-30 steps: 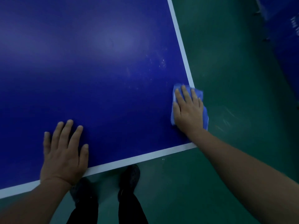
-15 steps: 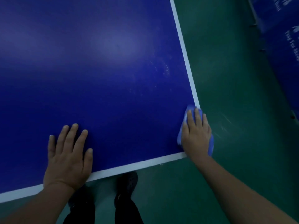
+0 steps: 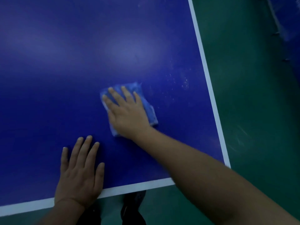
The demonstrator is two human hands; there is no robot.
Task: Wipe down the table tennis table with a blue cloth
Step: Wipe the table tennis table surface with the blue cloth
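1. Wiping is mid-stroke on the table tennis table (image 3: 48, 62): it fills most of the view, w/ its white edge lines running just under the left wrist and off to the right of the working hand. Judging by what shows, only this near corner area has been covered; the far surface looks untouched.
2. Right hand (image 3: 128, 114) has moved: 1 s ago it was at the right sideline, half a sec ago down near the corner, now it's well inboard, ahead and to the right of the left hand. Fingers straight and spread, palm pressing flat, nothing gripped.
3. Left hand (image 3: 79, 172) hasn't shifted: flat on the surface beside the near edge line, fingers straight and a little apart, bracing.
4. Blue cloth (image 3: 149, 108) travelled w/ the right hand; folded pad, pinned under palm and fingers, edges showing past the fingertips and on the little-finger side.
5. White specks (image 3: 185, 82) sit to the right of the cloth, near the sideline. The stroke swept away from them, so prob. another pass is needed there.
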